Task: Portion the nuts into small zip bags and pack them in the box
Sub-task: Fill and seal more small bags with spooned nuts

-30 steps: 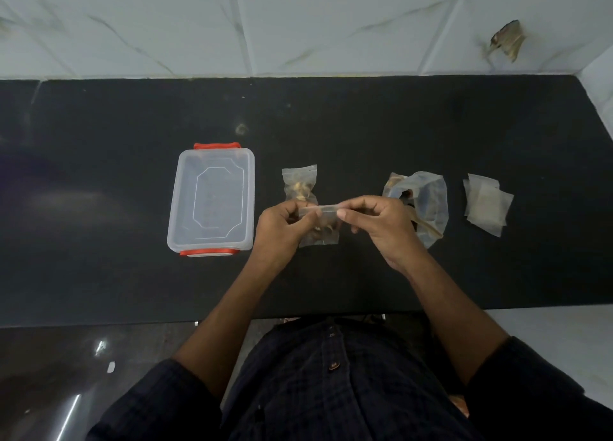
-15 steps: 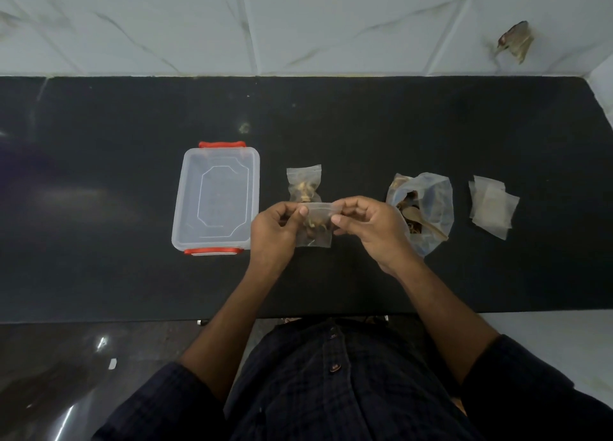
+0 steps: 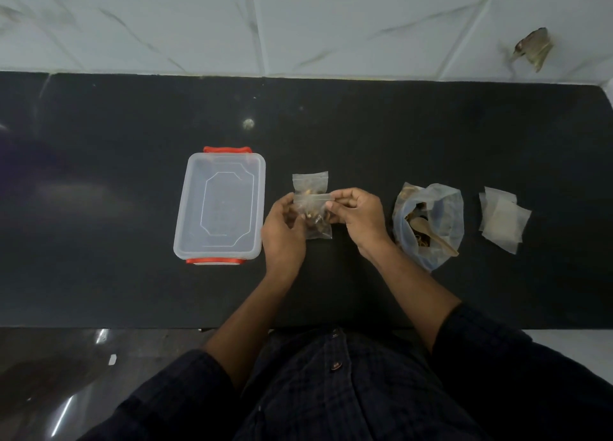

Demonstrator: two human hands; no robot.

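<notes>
A small clear zip bag with nuts [image 3: 316, 221] hangs between my hands above the black counter. My left hand [image 3: 283, 233] holds its left side. My right hand [image 3: 356, 218] pinches the top strip at its right end. Just behind it lies a second small bag with nuts [image 3: 310, 182] flat on the counter. The clear plastic box [image 3: 220, 207] with red clips sits to the left, its lid on. At the right a larger clear bag of nuts [image 3: 428, 223] lies open with a wooden spoon [image 3: 431, 233] in it.
A stack of empty small zip bags [image 3: 502, 218] lies at the far right. The black counter [image 3: 99, 208] ends at a white tiled wall behind. My dark sleeves and shirt fill the bottom of the view.
The held bag and both hands have shifted slightly left and toward the second bag. My right fingers have slid along the top strip.
</notes>
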